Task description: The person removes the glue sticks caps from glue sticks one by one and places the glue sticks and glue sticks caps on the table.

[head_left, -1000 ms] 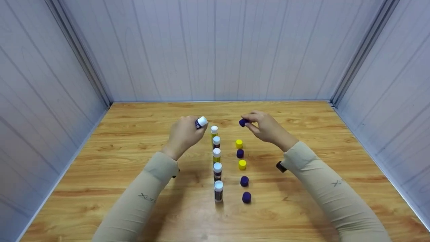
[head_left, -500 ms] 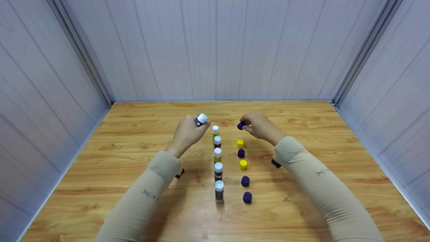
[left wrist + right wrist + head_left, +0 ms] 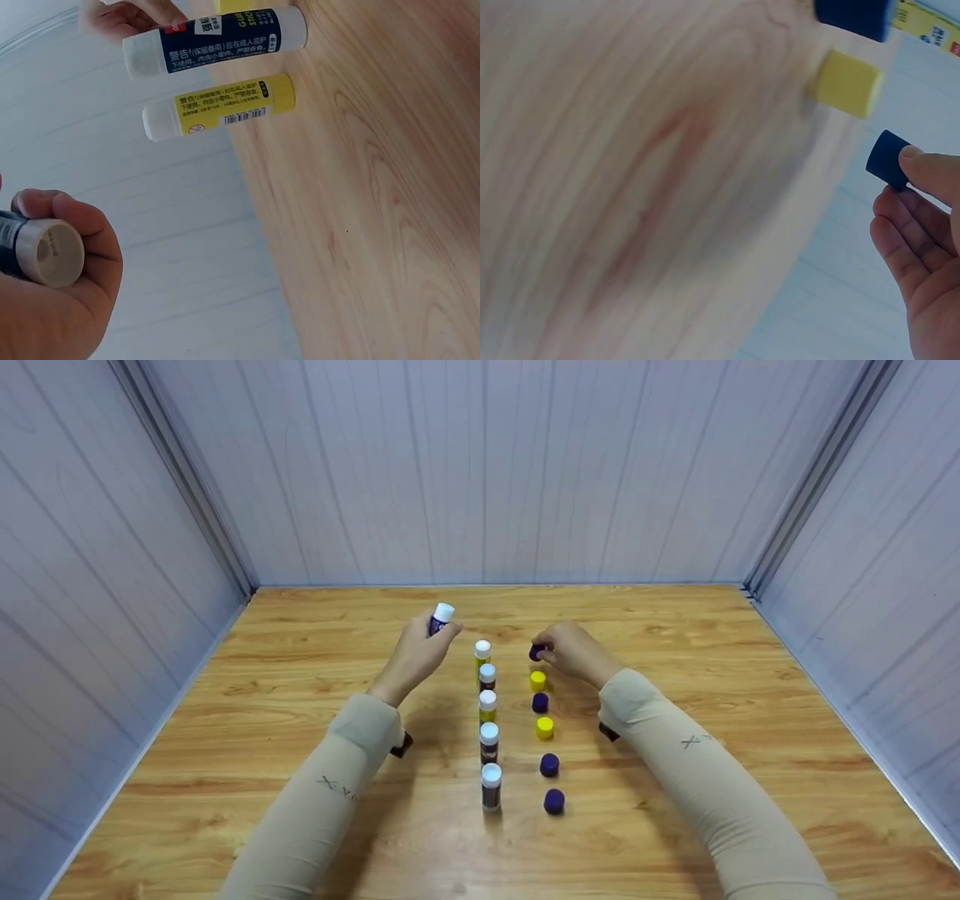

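Observation:
My left hand [image 3: 420, 649] grips an uncapped glue stick [image 3: 441, 619] with a dark blue label, held tilted above the table, white top up. In the left wrist view the white base end of that glue stick [image 3: 51, 252] shows inside curled fingers. My right hand [image 3: 576, 651] pinches a dark blue cap [image 3: 889, 159] between thumb and fingers, just beyond a yellow cap [image 3: 538, 682]. I cannot tell whether the held cap touches the table. Between my hands several uncapped glue sticks stand upright in a row, the farthest a yellow glue stick [image 3: 232, 107], the nearest a dark glue stick [image 3: 491, 787].
Right of the glue sticks runs a row of loose caps, including a second yellow cap [image 3: 544, 728] and a dark blue cap [image 3: 554, 802] at the near end. The wooden table [image 3: 315, 622] meets a pale panelled wall [image 3: 480, 472] at the back.
My right hand has moved toward me and slightly left with the dark blue cap, lining up with the cap row. My left hand has turned the glue stick more upright, a little farther back.

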{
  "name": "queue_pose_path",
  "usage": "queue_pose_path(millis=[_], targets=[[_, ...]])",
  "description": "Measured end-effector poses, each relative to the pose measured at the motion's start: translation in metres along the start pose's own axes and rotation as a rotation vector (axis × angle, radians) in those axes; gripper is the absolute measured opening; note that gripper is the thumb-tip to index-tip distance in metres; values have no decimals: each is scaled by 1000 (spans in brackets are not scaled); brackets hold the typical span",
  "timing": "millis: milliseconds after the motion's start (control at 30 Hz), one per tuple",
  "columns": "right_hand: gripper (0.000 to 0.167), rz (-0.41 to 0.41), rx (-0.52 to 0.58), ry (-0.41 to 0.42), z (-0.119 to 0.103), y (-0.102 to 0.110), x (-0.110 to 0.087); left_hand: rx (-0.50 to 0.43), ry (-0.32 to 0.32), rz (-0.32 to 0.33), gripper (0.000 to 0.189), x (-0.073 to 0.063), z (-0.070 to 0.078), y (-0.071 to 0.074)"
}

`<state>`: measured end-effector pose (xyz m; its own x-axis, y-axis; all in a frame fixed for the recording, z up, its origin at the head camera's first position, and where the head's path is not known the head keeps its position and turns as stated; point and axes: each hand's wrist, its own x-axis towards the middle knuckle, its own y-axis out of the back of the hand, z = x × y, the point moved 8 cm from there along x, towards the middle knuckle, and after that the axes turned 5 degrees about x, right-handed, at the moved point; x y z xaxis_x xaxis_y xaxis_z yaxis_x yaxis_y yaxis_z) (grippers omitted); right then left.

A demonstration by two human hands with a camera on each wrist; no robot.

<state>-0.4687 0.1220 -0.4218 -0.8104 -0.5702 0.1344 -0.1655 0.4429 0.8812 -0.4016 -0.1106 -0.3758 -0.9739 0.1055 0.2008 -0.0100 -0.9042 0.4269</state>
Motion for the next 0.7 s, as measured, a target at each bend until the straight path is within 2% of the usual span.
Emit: queue_pose_path(millis=[167, 333, 533, 700], targets=[[13, -4, -15, -17, 8, -7, 2, -76, -4, -45, 16, 4, -2, -6], [15, -19, -7, -56, 12, -13, 1, -115, -10, -62, 17, 7, -5, -9], [17, -45, -18, -87, 16, -20, 1, -74, -5, -90, 20, 10, -12, -13], [17, -49, -14, -97, 18, -21, 2, -43, -5, -84, 20, 16, -16, -15]])
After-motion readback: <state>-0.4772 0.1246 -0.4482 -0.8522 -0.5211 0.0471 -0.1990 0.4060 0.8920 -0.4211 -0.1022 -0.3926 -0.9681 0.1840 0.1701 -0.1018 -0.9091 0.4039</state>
